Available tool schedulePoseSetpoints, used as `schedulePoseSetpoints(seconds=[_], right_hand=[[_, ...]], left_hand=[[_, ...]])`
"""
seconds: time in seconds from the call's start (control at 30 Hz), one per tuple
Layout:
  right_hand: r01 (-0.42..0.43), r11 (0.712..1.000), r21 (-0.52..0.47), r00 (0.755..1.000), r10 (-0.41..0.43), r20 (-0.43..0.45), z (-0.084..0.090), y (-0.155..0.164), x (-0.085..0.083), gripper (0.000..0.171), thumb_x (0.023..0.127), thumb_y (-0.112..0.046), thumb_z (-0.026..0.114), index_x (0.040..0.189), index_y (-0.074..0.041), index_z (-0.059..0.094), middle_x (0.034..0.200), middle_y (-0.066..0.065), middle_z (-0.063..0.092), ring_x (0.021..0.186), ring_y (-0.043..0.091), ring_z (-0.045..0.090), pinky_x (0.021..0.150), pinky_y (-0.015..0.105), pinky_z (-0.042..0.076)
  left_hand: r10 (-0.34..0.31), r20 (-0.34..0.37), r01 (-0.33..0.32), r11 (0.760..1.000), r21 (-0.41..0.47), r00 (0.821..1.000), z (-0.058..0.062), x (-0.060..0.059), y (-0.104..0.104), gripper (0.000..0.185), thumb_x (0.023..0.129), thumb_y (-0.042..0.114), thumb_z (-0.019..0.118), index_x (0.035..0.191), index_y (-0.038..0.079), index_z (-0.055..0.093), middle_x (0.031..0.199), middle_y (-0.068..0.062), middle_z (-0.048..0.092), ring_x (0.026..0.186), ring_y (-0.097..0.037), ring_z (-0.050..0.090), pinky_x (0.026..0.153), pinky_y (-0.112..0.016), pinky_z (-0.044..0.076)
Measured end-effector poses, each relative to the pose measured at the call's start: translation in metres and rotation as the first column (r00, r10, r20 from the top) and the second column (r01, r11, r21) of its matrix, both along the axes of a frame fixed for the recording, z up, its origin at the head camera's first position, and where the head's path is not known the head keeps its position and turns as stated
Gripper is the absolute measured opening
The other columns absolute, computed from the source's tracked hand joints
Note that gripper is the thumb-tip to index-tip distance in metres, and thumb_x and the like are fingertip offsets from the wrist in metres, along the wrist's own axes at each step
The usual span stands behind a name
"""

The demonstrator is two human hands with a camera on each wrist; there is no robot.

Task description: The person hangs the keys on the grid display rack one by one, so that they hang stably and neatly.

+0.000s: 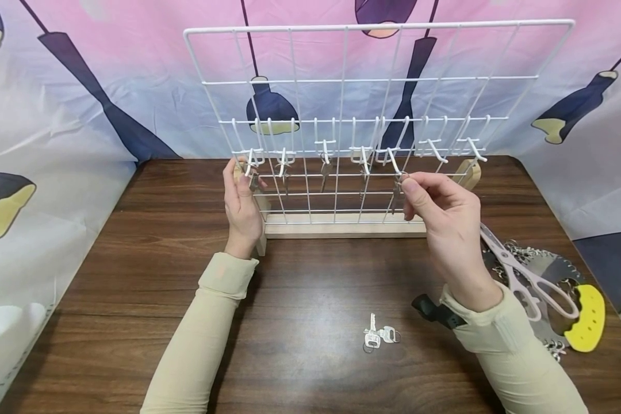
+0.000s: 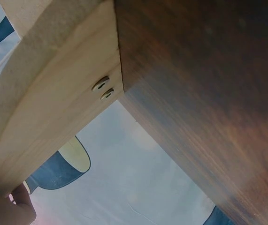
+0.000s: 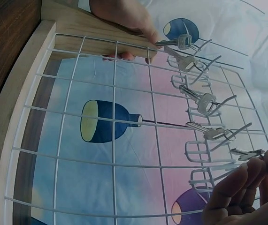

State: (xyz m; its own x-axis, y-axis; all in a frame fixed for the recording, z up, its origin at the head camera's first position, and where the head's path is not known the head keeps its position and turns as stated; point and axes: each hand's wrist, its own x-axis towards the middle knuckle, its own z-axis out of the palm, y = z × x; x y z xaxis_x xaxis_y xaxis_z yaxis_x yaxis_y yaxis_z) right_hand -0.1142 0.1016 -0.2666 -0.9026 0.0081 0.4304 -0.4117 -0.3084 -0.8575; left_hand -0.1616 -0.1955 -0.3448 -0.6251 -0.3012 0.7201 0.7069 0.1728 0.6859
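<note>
L hand (image 1: 243, 213) is wrapped round the wooden upright (image 2: 58, 93) at the L end of the stand, thumb in front, fingers partly behind. R hand (image 1: 447, 213) is nearly closed at thumb & index; a small key (image 1: 395, 198) is held by its ring btwn them, at the tip of the 5th hook from L; whether the ring is on the hook can't be told. Other keys (image 1: 325, 172) are hung on the 4 hooks to its L. The white wire grid (image 1: 378, 26) is carried upright on a pale wooden base (image 1: 341, 231). Approx. 2 loose keys (image 1: 372, 340) are seen on the brown table (image 1: 300, 345), well apart from the grid. Scissors (image 1: 507, 259) & a yellow handle (image 1: 586, 319) are seen far R.
</note>
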Motion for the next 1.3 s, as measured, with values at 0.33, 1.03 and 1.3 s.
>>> schedulePoseSetpoints(seconds=[0.33,1.03,1.3], right_hand=[[-0.005,1.000,0.007,0.999,0.005,0.038,-0.003,0.001,-0.004,0.008,0.090,-0.002,0.067,0.095,0.004,0.070,0.063,0.007,0.058,0.054,0.017,0.051,0.056,0.023,0.042],[-0.040,0.954,0.297,0.991,0.000,0.133,-0.013,0.006,0.014,0.007,0.090,-0.004,0.068,0.092,0.002,0.068,0.066,0.007,0.060,0.060,0.016,0.055,0.055,0.023,0.047],[-0.201,0.816,0.543,0.980,0.160,0.121,-0.027,0.009,0.020,0.009,0.089,-0.005,0.070,0.097,-0.003,0.069,0.086,0.006,0.066,0.070,0.017,0.057,0.057,0.025,0.050]], left_hand=[[-0.006,-0.005,0.006,1.000,0.011,1.000,0.001,0.000,0.000,0.030,0.104,0.010,0.030,0.127,-0.004,0.043,0.094,0.000,0.050,0.073,-0.031,0.050,0.064,-0.025,0.051],[-0.003,-0.006,0.003,1.000,0.000,1.000,-0.001,0.001,0.000,0.031,0.104,0.010,0.030,0.127,-0.006,0.042,0.095,0.000,0.050,0.073,-0.035,0.048,0.065,-0.024,0.051],[-0.004,-0.004,0.004,1.000,-0.008,1.000,0.000,0.001,0.000,0.030,0.104,0.010,0.030,0.128,-0.003,0.044,0.095,-0.001,0.050,0.074,-0.039,0.047,0.065,-0.024,0.051]])
